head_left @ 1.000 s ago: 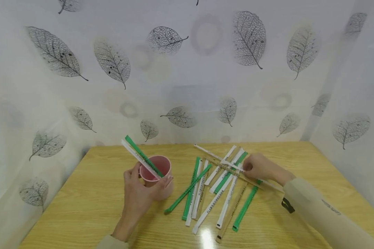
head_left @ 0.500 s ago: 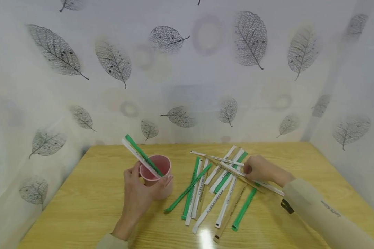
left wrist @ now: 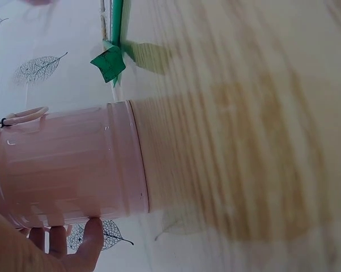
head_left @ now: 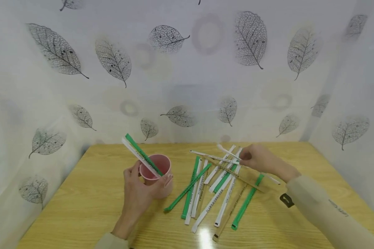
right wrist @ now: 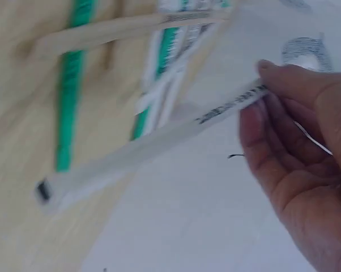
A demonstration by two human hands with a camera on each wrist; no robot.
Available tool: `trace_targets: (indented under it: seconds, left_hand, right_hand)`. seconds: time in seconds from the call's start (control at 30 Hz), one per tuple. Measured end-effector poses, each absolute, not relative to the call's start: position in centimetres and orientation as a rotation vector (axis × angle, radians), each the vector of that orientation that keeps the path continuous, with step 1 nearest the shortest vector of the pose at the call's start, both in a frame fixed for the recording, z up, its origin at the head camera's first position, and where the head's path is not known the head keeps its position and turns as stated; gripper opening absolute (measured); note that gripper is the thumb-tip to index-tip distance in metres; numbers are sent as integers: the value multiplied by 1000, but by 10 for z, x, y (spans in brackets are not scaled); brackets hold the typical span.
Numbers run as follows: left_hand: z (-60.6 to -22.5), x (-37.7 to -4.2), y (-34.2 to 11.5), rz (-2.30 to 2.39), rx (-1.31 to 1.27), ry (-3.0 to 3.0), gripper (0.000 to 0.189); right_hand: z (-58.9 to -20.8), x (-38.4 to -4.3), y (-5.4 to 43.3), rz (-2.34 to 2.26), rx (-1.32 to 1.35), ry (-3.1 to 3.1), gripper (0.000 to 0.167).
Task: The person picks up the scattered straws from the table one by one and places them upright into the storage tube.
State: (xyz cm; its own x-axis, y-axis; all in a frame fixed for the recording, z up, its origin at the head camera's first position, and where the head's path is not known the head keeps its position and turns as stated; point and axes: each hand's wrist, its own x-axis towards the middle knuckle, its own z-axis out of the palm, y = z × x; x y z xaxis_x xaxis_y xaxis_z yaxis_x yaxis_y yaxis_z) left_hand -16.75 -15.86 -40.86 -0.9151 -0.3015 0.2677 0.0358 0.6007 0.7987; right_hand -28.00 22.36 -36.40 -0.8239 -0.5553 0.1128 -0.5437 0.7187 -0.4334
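Observation:
My left hand grips a pink mug at the left, with the fingers round its side. Out of the mug lean a green wrapped straw and a white wrapped straw. At the right, my right hand pinches another white paper-wrapped straw near its middle between thumb and fingertips. That straw slants above the pile, its far end up and to the left. Below the hand lie a brown wrapped straw and a green one. The left wrist view shows the mug's handle.
Several white, green and brown wrapped straws, among them a white straw and a slanting green straw, lie crossed on the wooden table. A pale leaf-patterned cloth stands behind and at both sides.
My right hand has picked a white wrapped straw off the pile and raised it up and slightly left. Another white straw shifted in the pile earlier. The left hand and mug stay put.

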Motion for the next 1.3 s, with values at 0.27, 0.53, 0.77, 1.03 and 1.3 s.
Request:
trace_targets:
  seconds: [0.27, 0.53, 0.77, 1.03, 1.3]
  left_hand:
    - [-409, -168, -160, -1242, 198, -2440, 97]
    - [-410, -168, -160, -1231, 199, -2455, 99]
    - [-410, -168, -160, -1241, 199, -2457, 100]
    - [-409, -169, -160, -1223, 188, -2426, 95]
    - [-408, -169, -162, -1227, 189, -2477, 97]
  right_hand:
    - [-332, -273, 177, -1174, -1079, 3004, 11]
    - [-323, -274, 130, -1674, -940, 2871, 20]
    - [-318, -275, 90, -2030, -946, 2639, 22]
    - [-310, -270, 46, -2302, -1108, 2426, 19]
    - [-320, -266, 24, -2260, -1189, 2412, 15]
